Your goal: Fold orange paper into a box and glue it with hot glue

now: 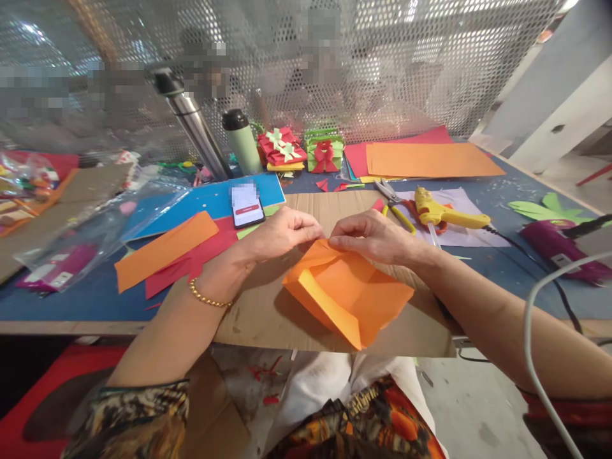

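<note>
Folded orange paper (356, 287) lies bodyward of the fingers, by the near edge of the worktop (482, 274). The right hand (370, 236) pinches its far edge; the left hand (287, 234) bunches its fingers alongside, grip unclear, forearms angled inward

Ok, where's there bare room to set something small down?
The cardboard between the left forearm and orange paper; the blue tabletop between the right forearm and black cord. It's crowded around the phone, green tumbler and yellow glue gun.
</note>
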The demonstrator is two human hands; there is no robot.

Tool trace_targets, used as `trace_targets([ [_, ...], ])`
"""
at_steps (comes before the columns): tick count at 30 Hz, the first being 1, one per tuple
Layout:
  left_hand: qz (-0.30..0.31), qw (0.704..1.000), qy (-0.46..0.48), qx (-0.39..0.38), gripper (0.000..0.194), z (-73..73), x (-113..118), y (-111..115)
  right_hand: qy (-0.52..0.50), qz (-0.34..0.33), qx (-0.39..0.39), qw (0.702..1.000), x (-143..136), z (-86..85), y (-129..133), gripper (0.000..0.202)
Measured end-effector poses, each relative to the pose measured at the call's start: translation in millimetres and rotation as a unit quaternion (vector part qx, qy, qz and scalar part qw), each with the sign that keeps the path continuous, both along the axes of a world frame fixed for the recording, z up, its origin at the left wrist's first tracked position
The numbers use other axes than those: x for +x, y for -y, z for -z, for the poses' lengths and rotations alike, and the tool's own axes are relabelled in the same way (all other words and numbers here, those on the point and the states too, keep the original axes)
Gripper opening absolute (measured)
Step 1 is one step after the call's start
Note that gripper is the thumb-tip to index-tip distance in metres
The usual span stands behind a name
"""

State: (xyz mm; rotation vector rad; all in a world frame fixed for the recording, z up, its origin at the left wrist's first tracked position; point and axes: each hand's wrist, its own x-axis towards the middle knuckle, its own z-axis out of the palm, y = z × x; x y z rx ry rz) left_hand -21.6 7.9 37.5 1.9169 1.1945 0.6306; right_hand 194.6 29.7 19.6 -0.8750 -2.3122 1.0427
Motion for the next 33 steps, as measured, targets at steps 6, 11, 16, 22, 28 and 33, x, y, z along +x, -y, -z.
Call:
trace_targets([
  [6,0.006,1.000,0.011,0.011,0.033,0.3,-0.8,-1.8,0.008,-0.008,0.000,1.000,-0.4,-1.2,0.2,0.031],
  [11,0.024,0.996,-0.050,0.067,0.021,1.5,1.0,-1.5,0.014,-0.018,0.009,1.000,-0.5,-1.8,0.1,0.031],
  [16,0.043,0.995,-0.059,0.061,0.031,2.2,0.1,-2.5,0.020,-0.026,0.021,0.999,1.0,-3.8,0.6,0.030],
  [22,0.068,0.995,-0.022,-0.066,0.038,3.6,-1.2,0.4,0.043,-0.068,0.017,0.997,1.8,-5.9,0.9,0.029],
  [28,0.113,0.971,-0.029,-0.208,0.032,0.6,6.1,9.9,0.058,-0.145,-0.048,0.987,1.4,-10.1,8.5,0.035],
  [33,0.065,0.983,0.035,-0.167,0.041,0.6,7.6,9.6,-0.054,0.007,-0.038,0.998,11.1,-18.9,0.6,0.058],
])
